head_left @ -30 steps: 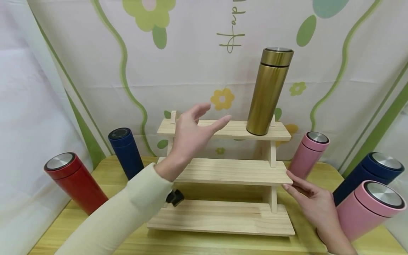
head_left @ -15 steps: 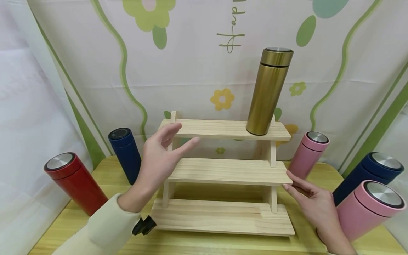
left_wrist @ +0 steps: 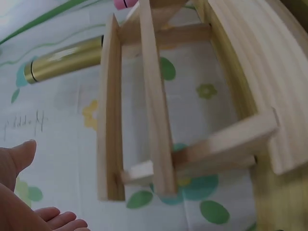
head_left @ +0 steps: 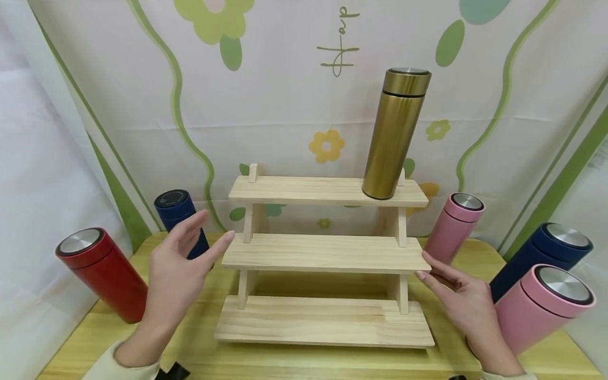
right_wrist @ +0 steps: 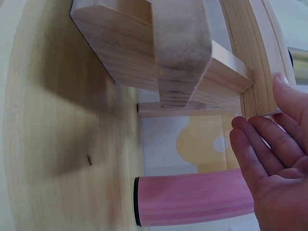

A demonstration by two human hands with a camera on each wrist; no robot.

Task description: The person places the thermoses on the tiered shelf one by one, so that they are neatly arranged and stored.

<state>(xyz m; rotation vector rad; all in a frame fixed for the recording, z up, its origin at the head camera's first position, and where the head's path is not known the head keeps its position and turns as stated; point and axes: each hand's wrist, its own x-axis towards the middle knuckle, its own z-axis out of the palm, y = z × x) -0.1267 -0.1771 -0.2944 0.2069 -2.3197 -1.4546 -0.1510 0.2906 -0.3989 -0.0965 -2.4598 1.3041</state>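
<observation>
My left hand [head_left: 177, 274] is in the air between the red thermos flask [head_left: 106, 277] and the three-tier wooden display stand [head_left: 323, 253], thumb and fingers spread apart with nothing between them. Behind its fingertips, partly covered, stands a dark blue flask [head_left: 174, 206]. My right hand [head_left: 467, 309] pinches the right end of the stand's middle shelf; in the right wrist view its thumb [right_wrist: 288, 98] lies against the shelf edge. A tall gold flask [head_left: 394, 137] stands upright on the right part of the top shelf. The middle and bottom shelves are bare.
Behind my right hand stands a pink flask [head_left: 453, 229] on the wooden table [head_left: 266, 364]. A dark blue flask [head_left: 541, 253] and a larger pink flask [head_left: 541, 311] stand close together at the right. A patterned cloth [head_left: 285, 79] hangs behind the stand.
My left hand has moved left and down, away from the top shelf toward the blue flask, still holding nothing. The right hand keeps its place at the shelf end.
</observation>
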